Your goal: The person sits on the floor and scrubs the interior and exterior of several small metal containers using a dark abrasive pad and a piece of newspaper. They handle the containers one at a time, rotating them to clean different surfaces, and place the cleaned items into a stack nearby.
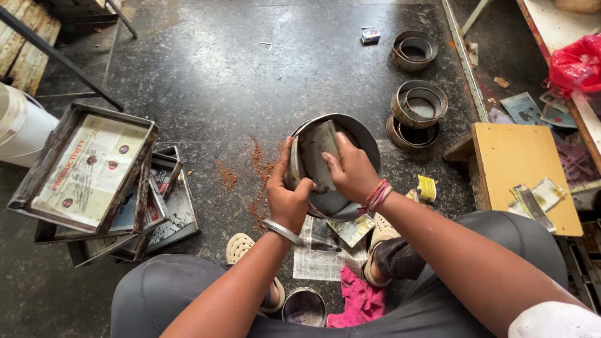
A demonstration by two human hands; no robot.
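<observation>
Metal round pan [350, 206] tilted, L hand [287, 201] gripping rim, R hand [352, 172] pressing grey pad [316, 156] inside

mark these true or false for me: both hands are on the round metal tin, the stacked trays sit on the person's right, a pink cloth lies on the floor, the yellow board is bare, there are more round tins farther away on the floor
1. Both hands are on the round metal tin: true; the left hand grips its rim and the right hand presses inside it.
2. The stacked trays sit on the person's right: false, on the left.
3. A pink cloth lies on the floor: true.
4. The yellow board is bare: false, small packets lie on it.
5. More round tins are farther away on the floor: true.
</observation>
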